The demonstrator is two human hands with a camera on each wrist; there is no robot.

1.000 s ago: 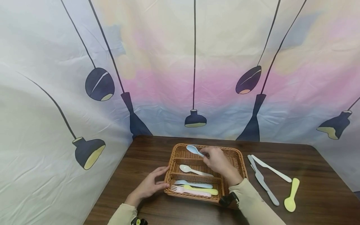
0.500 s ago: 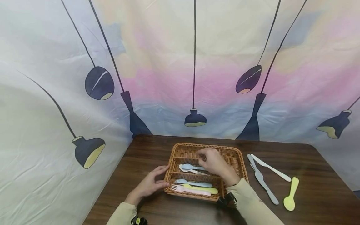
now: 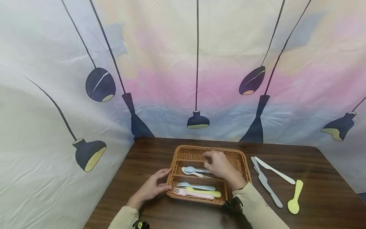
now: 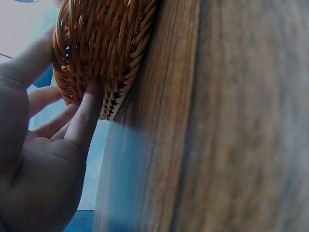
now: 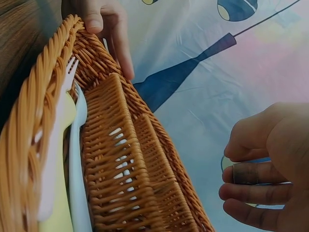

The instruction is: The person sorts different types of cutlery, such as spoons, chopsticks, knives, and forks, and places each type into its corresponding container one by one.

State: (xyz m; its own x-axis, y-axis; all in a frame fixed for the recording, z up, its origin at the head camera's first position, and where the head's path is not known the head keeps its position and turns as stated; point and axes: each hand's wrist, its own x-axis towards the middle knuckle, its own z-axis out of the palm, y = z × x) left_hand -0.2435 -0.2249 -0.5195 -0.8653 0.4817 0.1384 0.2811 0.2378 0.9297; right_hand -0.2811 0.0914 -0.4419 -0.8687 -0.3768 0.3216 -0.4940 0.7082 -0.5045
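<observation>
My left hand [image 3: 152, 189] touches the left end of the wicker basket [image 3: 248, 170], its fairly straight fingers against the outer wall. In the left wrist view the fingertips [image 4: 91, 94] rest on the weave. My right hand [image 3: 220, 165] hovers over the basket with loosely bent fingers; the right wrist view shows nothing in it. A light blue spoon [image 3: 190, 170] lies partly over a white spoon [image 3: 197, 174] in the middle compartment, their handle ends near or behind the right hand. The front compartment holds a light blue fork [image 3: 197, 186], a yellow fork [image 3: 208, 192] and a pink fork [image 3: 194, 193].
On the dark wooden table [image 3: 143, 159], right of the basket, lie a white knife [image 3: 275, 170], a grey knife [image 3: 267, 186] and a yellow spoon [image 3: 295, 197]. A printed cloth [image 3: 168, 79] hangs behind the table.
My right hand has let go of the light blue spoon, which moved from the back of the basket down onto the white spoon. The left hand has stayed at the basket.
</observation>
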